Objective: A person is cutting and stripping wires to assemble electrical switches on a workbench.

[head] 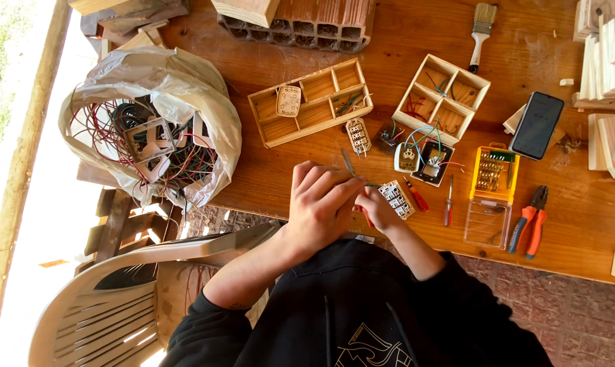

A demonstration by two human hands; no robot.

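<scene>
While our left hand (319,204) pinches a thin green wire (370,184), our right hand (377,207) grips a ribbed white switch module (396,199) near the wooden table (280,180) edge; bare planks lie leftward.

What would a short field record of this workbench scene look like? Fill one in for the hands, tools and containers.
left hand: left hand pinches a thin grey tool
right hand: right hand grips a white switch module at the wooden table edge
tools to the right: two red screwdrivers, orange pliers, yellow bit case
containers: long wooden tray, square wooden tray
left side: plastic bag of wires, plastic chair
other: black phone, paintbrush
</scene>
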